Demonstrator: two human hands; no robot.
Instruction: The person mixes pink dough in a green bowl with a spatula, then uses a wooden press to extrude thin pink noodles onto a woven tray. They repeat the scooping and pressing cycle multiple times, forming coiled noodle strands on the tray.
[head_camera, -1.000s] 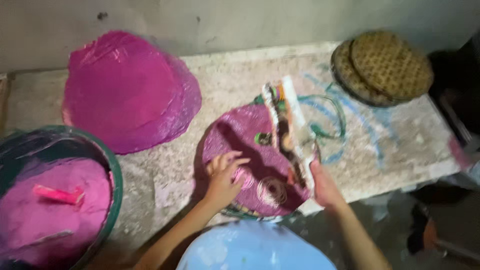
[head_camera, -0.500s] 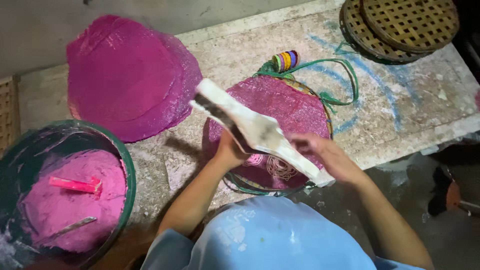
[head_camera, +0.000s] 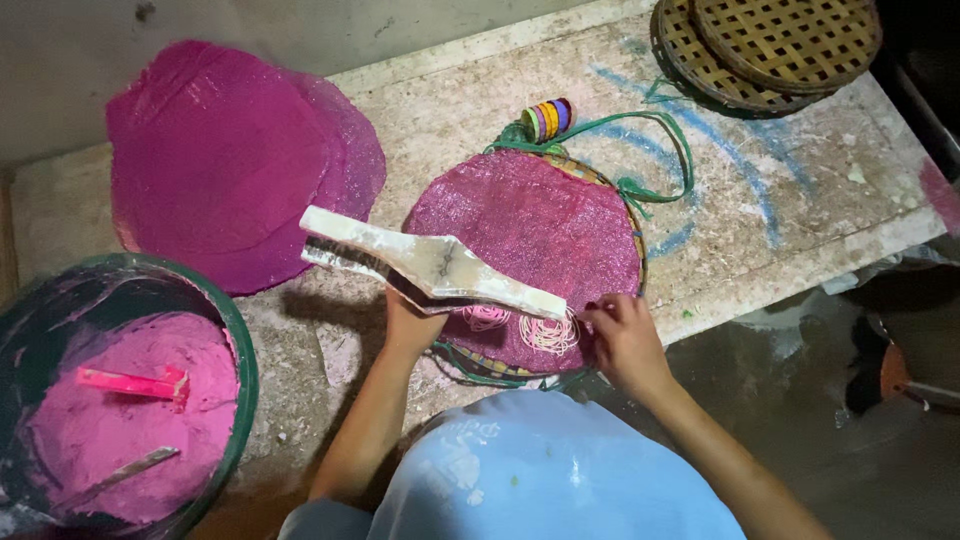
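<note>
Both hands' fingers clamped on white press (head_camera: 440, 270) ends, over pink mat (head_camera: 525, 245) near slab edge (head_camera: 800, 275).

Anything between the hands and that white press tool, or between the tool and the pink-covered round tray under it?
Nothing visible. The left hand and right hand both grip the white press tool directly. It sits right above the pink-covered tray, where pale noodle coils already lie.

White press (head_camera: 440, 270) swung flatter; right hand (head_camera: 625, 340) seemingly slid down-handle.
</note>
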